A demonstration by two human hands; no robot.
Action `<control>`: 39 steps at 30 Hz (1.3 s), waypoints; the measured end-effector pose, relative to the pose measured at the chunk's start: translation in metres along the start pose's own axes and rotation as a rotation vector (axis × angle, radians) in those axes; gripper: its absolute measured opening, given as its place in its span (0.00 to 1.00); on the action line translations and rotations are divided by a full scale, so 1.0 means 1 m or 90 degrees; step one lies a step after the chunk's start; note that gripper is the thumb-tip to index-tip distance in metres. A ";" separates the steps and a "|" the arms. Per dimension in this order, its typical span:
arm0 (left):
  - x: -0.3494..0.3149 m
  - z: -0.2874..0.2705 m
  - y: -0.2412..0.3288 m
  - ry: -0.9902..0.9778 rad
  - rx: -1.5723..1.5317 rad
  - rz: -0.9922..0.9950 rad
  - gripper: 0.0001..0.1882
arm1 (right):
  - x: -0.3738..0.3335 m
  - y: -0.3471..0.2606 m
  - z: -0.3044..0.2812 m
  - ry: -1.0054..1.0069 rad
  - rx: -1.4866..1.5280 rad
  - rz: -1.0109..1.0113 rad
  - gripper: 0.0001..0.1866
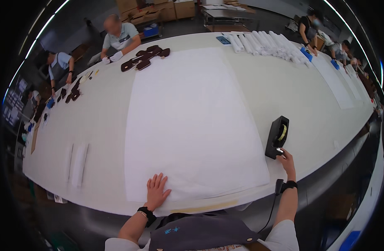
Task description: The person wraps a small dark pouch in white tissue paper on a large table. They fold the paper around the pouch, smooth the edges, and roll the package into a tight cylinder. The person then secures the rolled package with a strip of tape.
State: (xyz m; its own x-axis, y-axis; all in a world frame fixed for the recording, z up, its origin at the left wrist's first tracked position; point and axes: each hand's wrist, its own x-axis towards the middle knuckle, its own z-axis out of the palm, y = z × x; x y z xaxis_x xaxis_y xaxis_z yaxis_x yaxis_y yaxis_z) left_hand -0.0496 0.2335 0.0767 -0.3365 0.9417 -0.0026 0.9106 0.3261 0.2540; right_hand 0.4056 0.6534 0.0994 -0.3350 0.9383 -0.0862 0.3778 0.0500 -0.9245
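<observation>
A large white paper sheet (188, 121), thin, matte and roughly rectangular, lies flat along the middle of a long pale bench (279, 83), its near edge close to the bench's front rim. The person's left hand (157, 192) presses palm-down on the sheet's near edge, fingers (159, 180) spread apart and flat, holding nothing. To the right, just off the sheet's corner, stands a black plastic tape dispenser (277, 137), blocky and glossy, with a yellowish roll inside. The right hand (287, 161) reaches to its near end, fingertips touching at the cutter; whether they pinch any tape cannot be told. Both wrists carry dark bands. A strip of tan tape (204, 206) runs along the bench rim below the sheet. Narrow white strips (78, 164) lie well to the left. At the far side, white paper rolls (267, 44) are stacked, and a gloved person handles dark brown shaped pieces (145, 57).
</observation>
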 end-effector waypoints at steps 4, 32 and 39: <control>0.002 0.000 0.003 0.002 0.017 -0.019 0.31 | 0.021 -0.001 -0.042 -0.049 0.032 0.048 0.24; -0.070 -0.123 -0.381 0.199 0.082 -0.531 0.53 | -0.139 -0.155 0.360 -0.280 -0.335 -0.251 0.13; -0.110 -0.171 -0.541 0.141 -0.026 -0.730 0.69 | -0.182 -0.187 0.426 -0.384 -0.430 -0.231 0.13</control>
State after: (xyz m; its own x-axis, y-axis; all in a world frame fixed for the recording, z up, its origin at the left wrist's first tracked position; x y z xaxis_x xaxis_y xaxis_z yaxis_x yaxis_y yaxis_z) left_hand -0.5459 -0.0606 0.1046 -0.9946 0.0611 -0.0834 0.0391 0.9691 0.2434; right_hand 0.0284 0.3279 0.1294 -0.8434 0.5032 -0.1882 0.5167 0.6636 -0.5410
